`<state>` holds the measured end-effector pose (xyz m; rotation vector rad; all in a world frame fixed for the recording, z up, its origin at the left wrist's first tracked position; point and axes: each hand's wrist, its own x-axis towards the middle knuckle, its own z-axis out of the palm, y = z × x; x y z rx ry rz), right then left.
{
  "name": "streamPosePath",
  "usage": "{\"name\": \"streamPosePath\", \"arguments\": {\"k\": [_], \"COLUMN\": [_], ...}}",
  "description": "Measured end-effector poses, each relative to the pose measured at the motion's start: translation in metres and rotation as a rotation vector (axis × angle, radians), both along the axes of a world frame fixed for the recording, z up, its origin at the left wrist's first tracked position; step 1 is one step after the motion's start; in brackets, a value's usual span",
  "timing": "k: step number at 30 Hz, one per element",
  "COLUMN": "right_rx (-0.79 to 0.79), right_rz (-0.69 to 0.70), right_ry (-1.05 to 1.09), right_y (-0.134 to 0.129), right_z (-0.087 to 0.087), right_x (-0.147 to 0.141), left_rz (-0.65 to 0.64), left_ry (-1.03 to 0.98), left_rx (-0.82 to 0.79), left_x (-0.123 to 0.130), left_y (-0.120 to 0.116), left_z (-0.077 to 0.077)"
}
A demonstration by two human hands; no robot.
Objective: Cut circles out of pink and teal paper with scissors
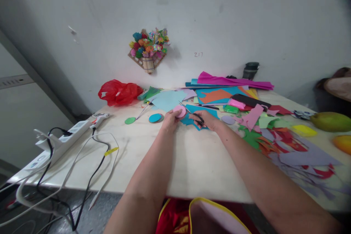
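In my left hand (171, 120) a pink paper circle (180, 111) is pinched at its lower left edge. My right hand (205, 120) is closed round the black handles of a pair of scissors (199, 118). The scissor blades point left toward the pink circle; whether they touch it I cannot tell. Beneath both hands lies a blue paper sheet (207, 111) with a ragged cut edge. A blue paper circle (155, 117), seemingly on a small stack, lies left of my left hand. Farther left is a green paper circle (130, 120). A lilac circle (228, 120) lies right of my right hand.
Paper scraps (282, 142) pile up at the right, near a green mango-like fruit (331, 121). A black phone-like slab (251, 101) lies behind them. A red plastic bag (120, 93) stands at back left. A power strip (65, 140) and loose cables occupy the left edge.
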<state>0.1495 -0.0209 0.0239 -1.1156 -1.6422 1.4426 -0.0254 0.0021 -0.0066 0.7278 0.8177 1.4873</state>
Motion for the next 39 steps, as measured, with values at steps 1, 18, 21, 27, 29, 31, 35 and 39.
{"name": "streamPosePath", "arguments": {"k": [1, 18, 21, 27, 29, 31, 35, 39], "right_rx": [0.000, 0.032, 0.043, 0.060, 0.081, 0.093, 0.074, 0.046], "right_rz": [-0.003, -0.038, -0.037, -0.033, -0.022, -0.014, -0.017, -0.028], "right_ry": [-0.001, 0.002, -0.006, -0.017, -0.017, -0.022, -0.028, -0.027], "right_y": [-0.001, 0.002, 0.001, 0.005, 0.007, 0.008, 0.007, 0.005], "right_z": [0.001, -0.002, -0.001, -0.005, -0.007, -0.008, -0.007, -0.005], "right_x": [0.000, 0.000, 0.000, 0.000, 0.000, 0.000, 0.001, 0.001], "left_rz": [-0.003, 0.020, 0.027, 0.051, 0.052, 0.059, 0.076, 0.070], "left_ry": [0.001, 0.009, 0.003, -0.010, -0.021, -0.033, -0.045, -0.037], "left_rx": [0.005, -0.003, -0.002, -0.022, -0.017, -0.019, -0.035, -0.027], "left_x": [0.000, 0.001, 0.000, 0.000, 0.000, 0.001, 0.002, 0.001], "left_y": [0.000, -0.001, -0.001, 0.001, 0.001, 0.000, -0.001, 0.001], "left_z": [0.000, 0.002, 0.003, 0.002, 0.003, 0.004, 0.006, 0.004]}}
